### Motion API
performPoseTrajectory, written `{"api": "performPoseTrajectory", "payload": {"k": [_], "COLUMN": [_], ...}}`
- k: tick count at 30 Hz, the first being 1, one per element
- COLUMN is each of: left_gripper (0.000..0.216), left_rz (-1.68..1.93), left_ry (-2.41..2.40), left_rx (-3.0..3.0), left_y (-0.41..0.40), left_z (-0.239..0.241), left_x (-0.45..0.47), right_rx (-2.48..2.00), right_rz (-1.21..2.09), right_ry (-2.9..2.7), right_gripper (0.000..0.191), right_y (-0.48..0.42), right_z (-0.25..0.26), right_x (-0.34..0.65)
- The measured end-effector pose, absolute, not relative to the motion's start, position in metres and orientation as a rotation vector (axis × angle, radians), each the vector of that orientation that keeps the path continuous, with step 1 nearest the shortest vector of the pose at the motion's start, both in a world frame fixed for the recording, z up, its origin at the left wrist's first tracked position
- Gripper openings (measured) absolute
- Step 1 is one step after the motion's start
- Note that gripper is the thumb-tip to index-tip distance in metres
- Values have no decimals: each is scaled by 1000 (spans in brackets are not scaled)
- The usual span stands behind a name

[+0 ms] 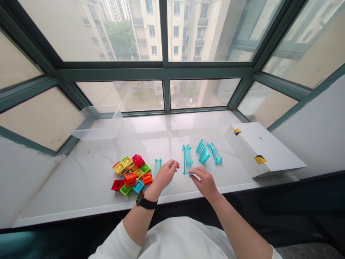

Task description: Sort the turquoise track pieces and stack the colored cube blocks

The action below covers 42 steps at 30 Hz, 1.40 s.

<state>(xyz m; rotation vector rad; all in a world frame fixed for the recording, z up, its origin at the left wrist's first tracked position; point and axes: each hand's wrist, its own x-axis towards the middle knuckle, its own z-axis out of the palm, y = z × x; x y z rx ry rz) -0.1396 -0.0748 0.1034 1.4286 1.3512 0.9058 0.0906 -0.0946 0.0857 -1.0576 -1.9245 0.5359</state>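
On the white marble windowsill [81,187], the left hand [165,175] and right hand [205,183] were open, empty — a translucent blue plastic track [188,155] lay between them.

Four see-through turquoise plastic track pieces lie on the bench [167,133]: a straight chute [188,155] with a thin rail along its left side, a ribbed curve [203,151] and a slim chute [215,153] just right, and a narrow strip [157,167] left.

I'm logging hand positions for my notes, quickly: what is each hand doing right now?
Left hand: loosely open, nothing visible in it.
Right hand: fingers at a clear blue track piece; cannot tell whether it is holding it.
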Motion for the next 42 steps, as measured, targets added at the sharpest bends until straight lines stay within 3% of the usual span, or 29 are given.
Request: {"api": "performPoseTrajectory", "payload": {"k": [15, 42], "left_gripper": [8, 10], "left_rz": [764, 560], "left_ry": [1618, 1746], "left_rx": [1972, 1970], "left_y": [-30, -22], "left_z": [84, 63], "left_x": [-91, -87], "right_rx": [-1357, -1545], "right_rz": [510, 514], "right_ry": [-1899, -1952], "right_gripper": [25, 32], "right_y": [-33, -22], "right_z": [64, 41], "right_x": [96, 86]}}
